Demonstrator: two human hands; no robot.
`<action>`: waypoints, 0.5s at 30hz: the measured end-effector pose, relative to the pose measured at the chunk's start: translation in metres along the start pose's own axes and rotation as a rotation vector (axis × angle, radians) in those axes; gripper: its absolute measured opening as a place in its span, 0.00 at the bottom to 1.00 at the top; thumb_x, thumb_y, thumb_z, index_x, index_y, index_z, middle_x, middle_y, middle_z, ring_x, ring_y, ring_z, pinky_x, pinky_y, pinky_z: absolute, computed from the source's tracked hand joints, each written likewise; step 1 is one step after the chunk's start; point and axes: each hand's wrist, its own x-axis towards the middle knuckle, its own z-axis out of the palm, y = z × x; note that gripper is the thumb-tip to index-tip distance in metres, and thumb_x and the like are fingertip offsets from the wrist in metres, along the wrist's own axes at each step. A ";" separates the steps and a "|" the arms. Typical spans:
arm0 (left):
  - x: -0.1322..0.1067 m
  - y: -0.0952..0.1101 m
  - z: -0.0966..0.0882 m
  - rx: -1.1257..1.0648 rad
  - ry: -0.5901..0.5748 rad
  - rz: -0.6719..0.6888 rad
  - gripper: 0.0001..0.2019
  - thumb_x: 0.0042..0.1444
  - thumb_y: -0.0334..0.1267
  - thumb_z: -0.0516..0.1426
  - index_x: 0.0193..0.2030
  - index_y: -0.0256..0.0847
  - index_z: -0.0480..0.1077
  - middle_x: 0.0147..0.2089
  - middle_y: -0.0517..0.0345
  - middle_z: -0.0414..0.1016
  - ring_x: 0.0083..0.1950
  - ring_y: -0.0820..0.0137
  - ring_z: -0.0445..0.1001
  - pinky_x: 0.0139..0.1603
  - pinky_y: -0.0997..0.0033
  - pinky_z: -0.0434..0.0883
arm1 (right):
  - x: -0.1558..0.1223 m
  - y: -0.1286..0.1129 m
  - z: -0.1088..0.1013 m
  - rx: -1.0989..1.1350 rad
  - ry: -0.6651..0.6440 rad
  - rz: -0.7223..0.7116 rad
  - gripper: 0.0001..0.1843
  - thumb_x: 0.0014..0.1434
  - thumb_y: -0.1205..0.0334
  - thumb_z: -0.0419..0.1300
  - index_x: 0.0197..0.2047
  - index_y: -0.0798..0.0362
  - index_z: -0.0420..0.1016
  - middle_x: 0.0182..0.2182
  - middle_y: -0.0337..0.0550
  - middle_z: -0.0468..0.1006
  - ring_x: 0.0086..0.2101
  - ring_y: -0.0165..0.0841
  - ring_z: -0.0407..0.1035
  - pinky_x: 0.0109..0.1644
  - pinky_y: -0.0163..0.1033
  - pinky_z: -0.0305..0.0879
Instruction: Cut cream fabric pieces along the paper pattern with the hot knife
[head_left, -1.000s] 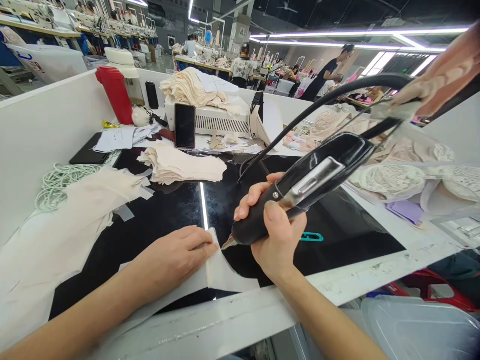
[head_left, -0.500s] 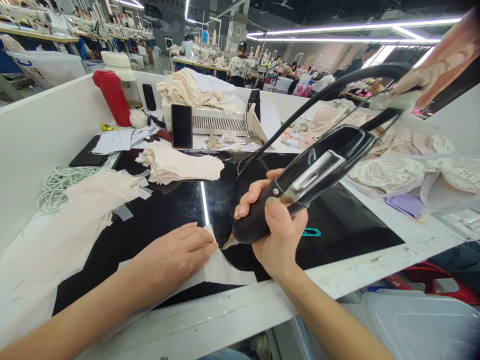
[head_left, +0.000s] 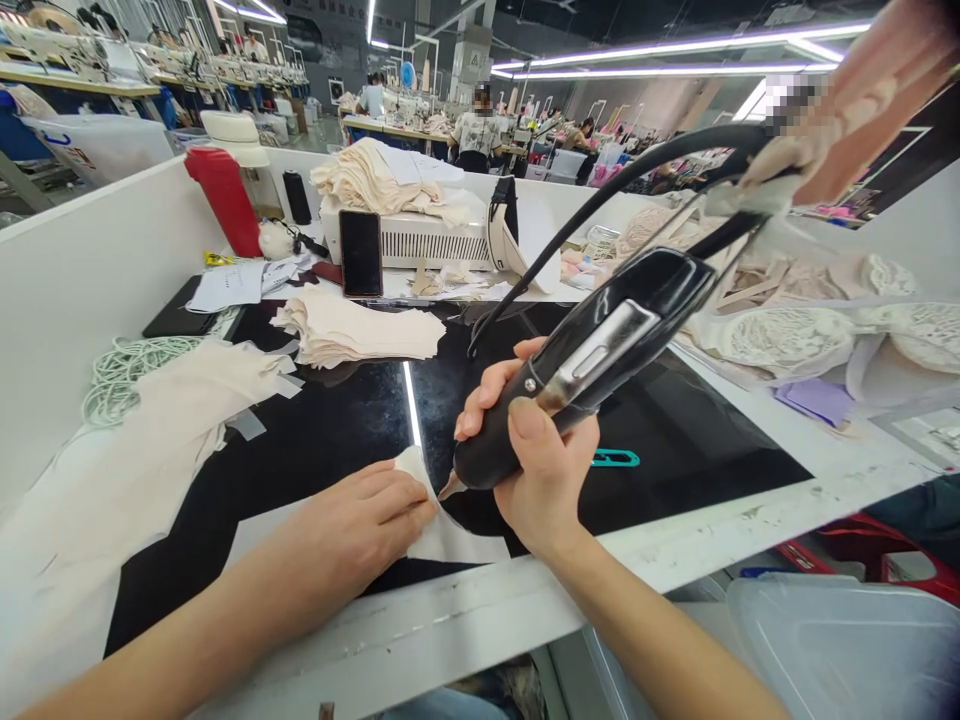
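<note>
My right hand (head_left: 547, 460) is closed around the dark grip of a black corded hot-knife-like cutter (head_left: 600, 350). The thumb lies at its silver lever, and its narrow brownish tip points down at the edge of a pale fabric piece (head_left: 457, 545). My left hand (head_left: 367, 535) is on this fabric, fingers together and bent, pressing it to the black glossy board (head_left: 345, 420). The fabric's upper end curls up beside the fingertips, just left of the tip. Whether the tip touches the cloth I cannot tell. Part of the fabric is hidden under the left hand.
A stack of cut cream pieces (head_left: 360, 328) lies behind my hands. Larger fabric sheets (head_left: 157, 450) and green cord (head_left: 124, 370) are at left. A teal cutter (head_left: 616, 458) lies right of the tool. A phone (head_left: 361, 253) and red cup (head_left: 225, 200) stand behind; lace cups (head_left: 772, 335) lie right.
The cutter and my right hand have shifted slightly left. The fabric's upper end now curls up more at my left fingertips. My left hand has barely moved.
</note>
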 end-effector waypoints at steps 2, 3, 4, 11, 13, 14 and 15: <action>0.000 0.000 0.000 -0.008 -0.003 0.000 0.15 0.72 0.27 0.51 0.60 0.33 0.70 0.53 0.48 0.75 0.55 0.60 0.75 0.65 0.52 0.72 | 0.000 0.000 0.001 0.002 0.006 0.002 0.20 0.61 0.55 0.72 0.52 0.46 0.70 0.33 0.32 0.77 0.26 0.26 0.72 0.32 0.35 0.71; 0.000 0.000 -0.001 -0.013 -0.002 -0.001 0.15 0.72 0.26 0.51 0.61 0.33 0.70 0.53 0.48 0.75 0.54 0.60 0.74 0.64 0.52 0.72 | 0.000 0.000 0.002 0.003 0.011 0.004 0.20 0.61 0.55 0.72 0.52 0.46 0.70 0.33 0.32 0.77 0.26 0.26 0.72 0.32 0.35 0.71; -0.001 0.000 -0.001 -0.018 -0.001 -0.003 0.15 0.72 0.26 0.51 0.61 0.33 0.70 0.53 0.47 0.75 0.54 0.60 0.74 0.64 0.53 0.72 | 0.000 0.000 0.002 0.003 0.013 0.005 0.20 0.60 0.55 0.72 0.52 0.46 0.70 0.33 0.32 0.77 0.26 0.26 0.72 0.32 0.35 0.71; -0.001 0.001 -0.003 -0.082 0.017 -0.022 0.15 0.72 0.26 0.51 0.60 0.35 0.72 0.54 0.47 0.75 0.55 0.61 0.74 0.61 0.57 0.74 | -0.002 0.001 0.003 -0.019 0.011 0.015 0.20 0.61 0.55 0.71 0.51 0.46 0.69 0.33 0.32 0.77 0.26 0.26 0.72 0.32 0.35 0.71; -0.002 0.001 -0.003 -0.096 0.007 -0.027 0.15 0.72 0.27 0.51 0.60 0.36 0.72 0.55 0.47 0.75 0.55 0.60 0.74 0.61 0.56 0.73 | -0.002 0.001 0.003 -0.047 0.007 0.013 0.19 0.62 0.56 0.70 0.51 0.46 0.68 0.32 0.32 0.76 0.26 0.27 0.71 0.31 0.36 0.70; -0.003 0.001 -0.002 -0.101 0.002 -0.028 0.15 0.73 0.28 0.50 0.61 0.36 0.71 0.55 0.47 0.74 0.56 0.60 0.74 0.61 0.55 0.73 | -0.002 0.001 0.003 -0.057 0.005 0.015 0.18 0.62 0.56 0.69 0.51 0.46 0.68 0.32 0.32 0.76 0.26 0.27 0.71 0.31 0.36 0.70; -0.004 0.000 -0.002 -0.104 0.000 -0.028 0.15 0.73 0.28 0.50 0.61 0.36 0.71 0.55 0.47 0.74 0.56 0.60 0.73 0.62 0.55 0.73 | -0.002 0.001 0.003 -0.061 0.004 0.018 0.18 0.62 0.56 0.69 0.51 0.46 0.68 0.32 0.32 0.76 0.26 0.28 0.71 0.31 0.37 0.70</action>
